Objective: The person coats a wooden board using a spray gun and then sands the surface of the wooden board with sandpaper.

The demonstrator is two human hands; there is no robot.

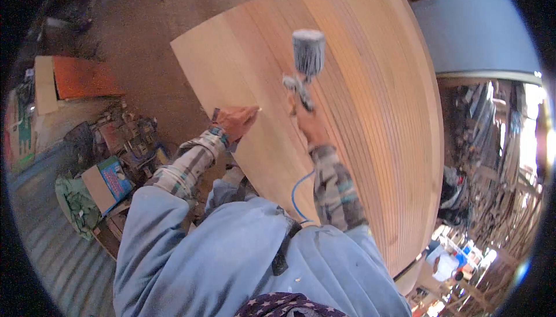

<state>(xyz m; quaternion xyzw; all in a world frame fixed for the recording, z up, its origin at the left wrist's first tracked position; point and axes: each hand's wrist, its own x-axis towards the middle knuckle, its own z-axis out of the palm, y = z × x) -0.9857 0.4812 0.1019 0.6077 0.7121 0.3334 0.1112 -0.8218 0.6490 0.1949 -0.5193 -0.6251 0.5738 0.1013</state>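
Observation:
A large grooved wooden panel (359, 85) lies in front of me, its left edge close to my body. My right hand (311, 125) is wrapped round the handle of a spray gun (308, 56), whose grey, paint-streaked cup points up over the middle of the panel. From below that hand a blue hose (294, 195) curves down toward my body. My left hand (236, 121) is over the panel's left edge with its fingers closed; a dark piece of something shows around the palm, too small to name.
Cardboard and an orange board (87, 78) are at the left. Below them are a box with a blue label (114, 179), a green bag (78, 204) and corrugated sheet (49, 230). A blue-grey panel (475, 30) is at upper right, wood pieces (498, 201) beneath.

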